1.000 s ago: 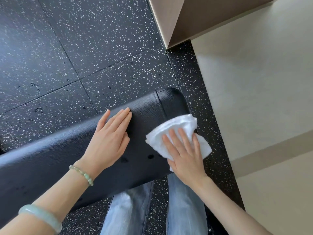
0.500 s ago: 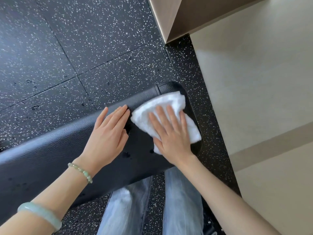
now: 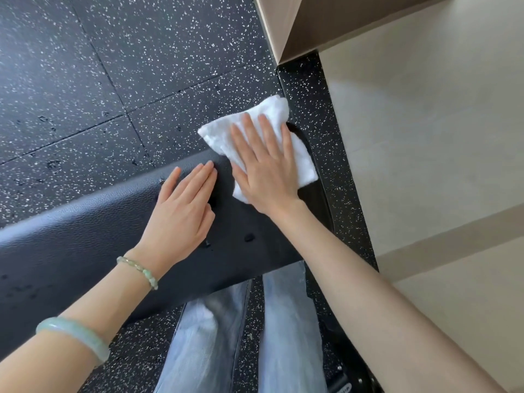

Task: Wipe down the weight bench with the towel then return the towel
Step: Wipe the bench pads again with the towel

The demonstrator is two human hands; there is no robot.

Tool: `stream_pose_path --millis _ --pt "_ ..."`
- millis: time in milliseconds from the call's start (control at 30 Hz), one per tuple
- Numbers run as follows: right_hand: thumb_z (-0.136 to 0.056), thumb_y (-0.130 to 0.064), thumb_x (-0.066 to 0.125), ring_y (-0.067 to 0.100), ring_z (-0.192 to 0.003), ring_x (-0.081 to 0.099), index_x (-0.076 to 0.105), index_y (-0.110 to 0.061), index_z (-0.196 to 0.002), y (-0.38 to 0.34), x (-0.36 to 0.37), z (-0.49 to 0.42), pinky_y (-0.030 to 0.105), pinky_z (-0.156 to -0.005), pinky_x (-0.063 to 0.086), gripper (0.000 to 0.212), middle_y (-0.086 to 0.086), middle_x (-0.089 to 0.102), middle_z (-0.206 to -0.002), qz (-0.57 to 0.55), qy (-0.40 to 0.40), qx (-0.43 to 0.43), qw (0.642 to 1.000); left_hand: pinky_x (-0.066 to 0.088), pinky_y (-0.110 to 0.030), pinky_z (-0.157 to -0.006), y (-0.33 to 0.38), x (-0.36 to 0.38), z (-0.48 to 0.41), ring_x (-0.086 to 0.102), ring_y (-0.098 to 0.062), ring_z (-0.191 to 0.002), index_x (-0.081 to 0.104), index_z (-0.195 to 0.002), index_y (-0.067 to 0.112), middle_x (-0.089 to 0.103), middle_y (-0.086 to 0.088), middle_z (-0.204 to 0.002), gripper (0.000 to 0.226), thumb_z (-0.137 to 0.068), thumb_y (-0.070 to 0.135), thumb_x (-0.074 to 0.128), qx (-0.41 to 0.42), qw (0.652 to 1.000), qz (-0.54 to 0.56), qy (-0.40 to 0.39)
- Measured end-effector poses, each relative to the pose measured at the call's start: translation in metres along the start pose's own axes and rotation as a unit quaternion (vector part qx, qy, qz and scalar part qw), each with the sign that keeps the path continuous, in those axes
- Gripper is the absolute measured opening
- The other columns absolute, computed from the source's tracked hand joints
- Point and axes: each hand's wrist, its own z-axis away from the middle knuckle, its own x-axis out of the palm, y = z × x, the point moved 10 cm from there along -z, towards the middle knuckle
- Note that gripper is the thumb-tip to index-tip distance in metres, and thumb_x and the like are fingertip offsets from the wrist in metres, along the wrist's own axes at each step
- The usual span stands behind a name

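Note:
The black padded weight bench [image 3: 85,245] runs from the lower left to the centre right. A white towel [image 3: 272,114] lies over its far right end, part of it hanging past the far edge. My right hand [image 3: 263,171] presses flat on the towel, fingers spread. My left hand [image 3: 181,214] rests flat on the bench pad just left of the towel, fingers together, holding nothing. A few dark wet spots [image 3: 249,237] show on the pad near my wrists.
Black speckled rubber floor tiles [image 3: 113,66] surround the bench. A beige wall [image 3: 425,123] rises close on the right, with a wooden panel corner [image 3: 286,26] at the top. My jeans-clad legs [image 3: 204,341] stand below the bench, beside a black bench frame [image 3: 346,375].
My right hand has slid the towel from the near side of the bench end across to its far edge. My left hand has stayed flat on the pad.

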Motion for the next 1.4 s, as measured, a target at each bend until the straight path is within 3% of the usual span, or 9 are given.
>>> stream_pose_path --millis 133,333,567,667,833,1000,1233,1333,1400 --pt "-0.094 -0.035 0.039 0.031 -0.143 0.016 0.029 -0.012 -0.148 0.001 0.008 0.05 0.051 -0.116 0.008 0.059 0.009 0.024 -0.155 -0.018 0.01 -0.006 1.0 0.013 -0.046 -0.117 0.004 0.002 0.004 0.033 -0.028 -0.137 0.04 -0.141 -0.003 0.036 -0.015 -0.15 0.057 -0.091 0.023 0.032 -0.035 0.999 0.007 0.012" --pt "-0.088 -0.04 0.038 0.032 -0.144 0.003 0.021 -0.013 -0.149 0.002 0.035 0.175 0.052 -0.114 0.005 0.068 0.008 0.01 -0.157 0.048 -0.069 -0.041 0.996 0.013 -0.046 -0.117 0.012 0.007 0.034 0.034 -0.028 -0.137 0.039 -0.141 -0.004 0.035 -0.016 -0.151 0.057 -0.09 0.021 0.031 -0.121 0.992 0.019 0.04" --pt "-0.094 -0.046 0.029 0.03 -0.142 0.017 0.029 -0.022 -0.148 -0.007 0.014 0.061 0.055 -0.111 0.003 0.059 0.006 0.027 -0.155 0.004 -0.022 -0.096 0.995 0.013 -0.045 -0.118 0.029 0.032 0.082 0.036 -0.027 -0.137 0.039 -0.141 -0.003 0.036 -0.015 -0.15 0.057 -0.09 0.019 0.033 -0.182 0.982 0.027 0.051" --pt "-0.095 -0.046 0.015 0.027 -0.145 0.012 0.022 -0.024 -0.15 -0.017 0.007 0.017 0.055 -0.112 -0.004 0.06 0.002 0.019 -0.157 0.011 -0.037 -0.07 0.997 0.014 -0.045 -0.117 0.033 0.038 0.092 0.036 -0.028 -0.136 0.039 -0.141 -0.004 0.037 -0.017 -0.149 0.057 -0.089 0.017 0.034 -0.204 0.976 0.032 0.069" --pt "-0.095 -0.04 0.028 0.029 -0.143 0.018 0.026 -0.014 -0.148 -0.017 0.013 0.074 0.055 -0.114 0.009 0.059 0.008 0.024 -0.155 -0.002 0.006 -0.11 0.994 0.011 -0.043 -0.117 0.025 0.05 0.119 0.033 -0.029 -0.138 0.034 -0.143 -0.004 0.033 -0.018 -0.151 0.06 -0.09 0.024 0.034 -0.267 0.96 0.047 0.07" --pt "-0.094 -0.044 0.035 0.029 -0.145 0.011 0.01 -0.02 -0.15 -0.023 0.038 0.163 0.056 -0.114 0.006 0.066 0.006 0.011 -0.157 0.018 -0.035 -0.136 0.99 0.012 -0.043 -0.116 0.007 0.059 0.149 0.031 -0.029 -0.138 0.032 -0.144 -0.003 0.033 -0.019 -0.151 0.065 -0.091 0.034 0.036 -0.321 0.945 0.026 0.053" --pt "-0.093 -0.045 0.033 0.031 -0.142 0.021 0.029 -0.023 -0.148 -0.057 0.02 0.068 0.056 -0.112 0.008 0.058 0.009 0.028 -0.154 0.017 -0.005 -0.117 0.993 0.014 -0.046 -0.116 -0.013 0.071 0.166 0.035 -0.032 -0.135 0.031 -0.144 -0.004 0.032 -0.02 -0.151 0.068 -0.092 0.039 0.035 -0.343 0.938 0.02 0.055" --pt "-0.096 -0.046 0.018 0.026 -0.146 0.006 0.012 -0.025 -0.151 -0.072 0.016 0.015 0.054 -0.114 -0.002 0.059 0.004 0.011 -0.159 0.023 -0.043 -0.066 0.997 0.014 -0.046 -0.116 -0.017 0.07 0.167 0.034 -0.031 -0.135 0.032 -0.144 -0.005 0.032 -0.02 -0.151 0.067 -0.092 0.038 0.035 -0.334 0.941 0.021 0.059" --pt "-0.097 -0.045 0.016 0.026 -0.146 0.006 0.013 -0.024 -0.152 -0.072 0.015 0.017 0.053 -0.115 -0.001 0.059 0.004 0.01 -0.159 0.026 -0.03 -0.05 0.998 0.014 -0.046 -0.116 -0.018 0.071 0.167 0.033 -0.031 -0.136 0.033 -0.143 -0.005 0.033 -0.02 -0.15 0.066 -0.092 0.037 0.035 -0.322 0.944 0.024 0.059"
